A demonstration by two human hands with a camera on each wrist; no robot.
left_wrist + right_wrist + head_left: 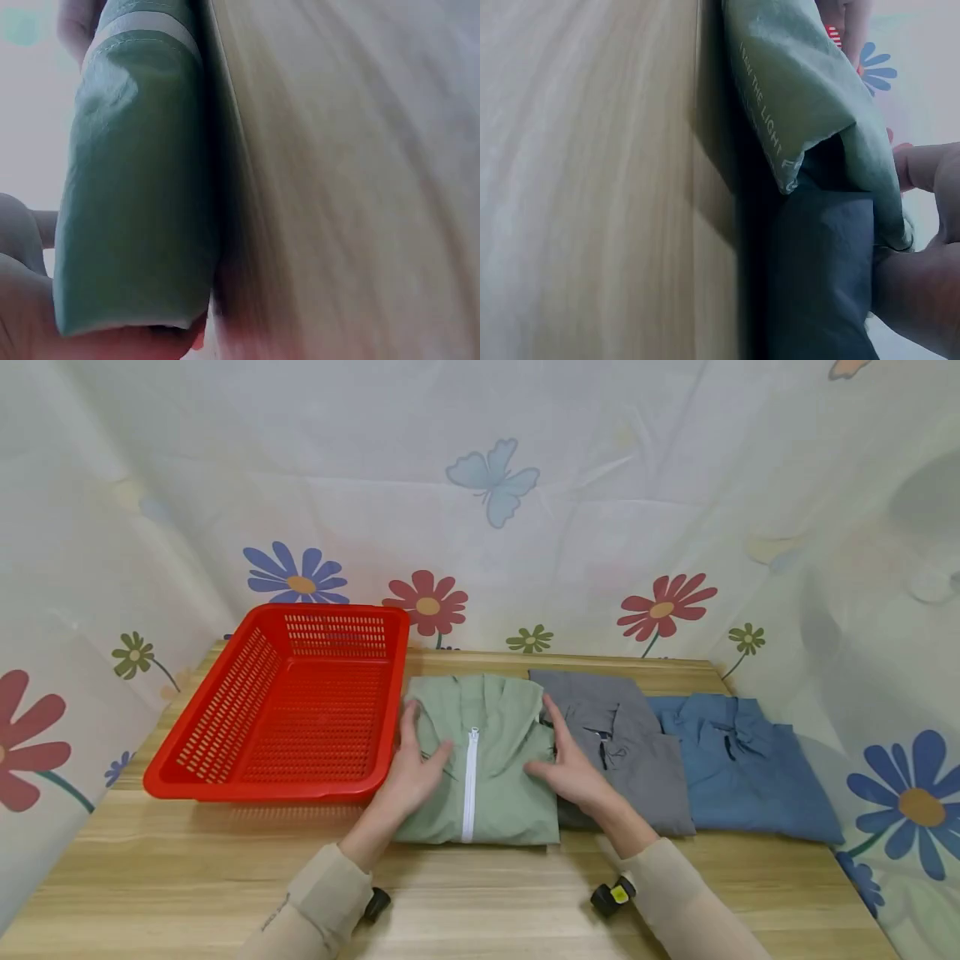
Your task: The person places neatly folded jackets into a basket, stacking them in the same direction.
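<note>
A folded pale green jacket (pixel 510 802) with a white zipper (pixel 470 785) lies front up on the wooden table. My left hand (pixel 412 777) grips its left side, thumb over the top and fingers along the edge. On the opposite side, my right hand (pixel 573 770) holds the jacket with the thumb on top. The left wrist view shows fingers around the end of the rolled-looking green fold (pixel 135 210). In the right wrist view, printed lettering (pixel 761 109) runs along the jacket's lower layer, and the grey garment (pixel 817 277) tucks against it.
A red perforated plastic basket (pixel 161 777) stands close at the left of the jacket. To the right lie a folded grey jacket (pixel 648 777) and a folded blue jacket (pixel 772 793), the grey overlapping the blue. A flowered curtain (pixel 360 485) hangs behind the table (pixel 480 910).
</note>
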